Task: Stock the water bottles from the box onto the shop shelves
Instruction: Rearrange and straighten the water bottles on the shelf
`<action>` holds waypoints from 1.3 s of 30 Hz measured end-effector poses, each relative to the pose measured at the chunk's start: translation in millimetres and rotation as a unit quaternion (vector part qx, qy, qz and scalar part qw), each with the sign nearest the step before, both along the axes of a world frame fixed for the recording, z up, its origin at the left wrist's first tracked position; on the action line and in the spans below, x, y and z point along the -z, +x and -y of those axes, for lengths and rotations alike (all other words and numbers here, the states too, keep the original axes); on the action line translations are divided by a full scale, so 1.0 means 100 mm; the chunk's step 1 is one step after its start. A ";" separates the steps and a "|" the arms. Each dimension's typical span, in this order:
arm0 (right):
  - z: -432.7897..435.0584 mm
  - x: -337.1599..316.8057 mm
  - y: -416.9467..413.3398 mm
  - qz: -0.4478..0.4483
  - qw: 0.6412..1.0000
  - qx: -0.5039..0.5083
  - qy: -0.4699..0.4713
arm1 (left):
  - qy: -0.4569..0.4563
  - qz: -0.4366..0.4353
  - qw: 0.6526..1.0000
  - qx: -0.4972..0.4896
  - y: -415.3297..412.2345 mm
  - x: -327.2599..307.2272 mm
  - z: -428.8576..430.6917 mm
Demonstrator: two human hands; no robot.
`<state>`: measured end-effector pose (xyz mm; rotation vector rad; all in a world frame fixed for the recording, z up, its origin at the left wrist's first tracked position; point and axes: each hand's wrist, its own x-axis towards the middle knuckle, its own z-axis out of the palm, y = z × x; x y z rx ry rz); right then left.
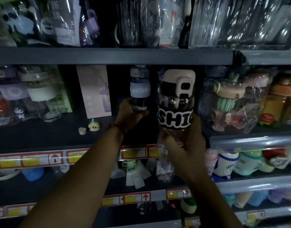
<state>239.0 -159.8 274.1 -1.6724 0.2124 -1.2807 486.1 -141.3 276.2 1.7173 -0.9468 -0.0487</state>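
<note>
Two bottles are held at the middle shelf. Nearest, the pink-lidded bottle [176,104] is gripped round its lower body by the right hand [187,142]; it is upright, in front of the shelf lip and not yet set down. Farther in, the purple-banded bottle [139,91] is clasped near its base by the left hand [133,116], apparently standing on the shelf board [42,135].

Both are judged light, empty, rigid plastic. Any film wrap would be slippery, so the body below the band is preferred over the flip lid.

Headroom under the upper shelf edge [108,55] is tight. The open slot is flanked by wrapped bottles [228,99] on the right and by a pink carton [95,91] and small figurine [94,126] on the left. No box is seen.
</note>
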 end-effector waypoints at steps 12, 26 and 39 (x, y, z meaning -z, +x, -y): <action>-0.02 0.01 0.01 -0.002 1.000 0.018 0.002 | 0.057 0.015 0.998 -0.008 0.01 0.05 -0.03; -0.10 0.11 -0.05 -0.043 0.999 -0.007 0.016 | 0.021 0.046 0.998 -0.024 -0.02 0.03 -0.04; -0.14 -0.07 0.19 -0.093 0.995 -0.041 0.018 | -0.067 -0.030 0.986 0.148 -1.19 0.04 -1.32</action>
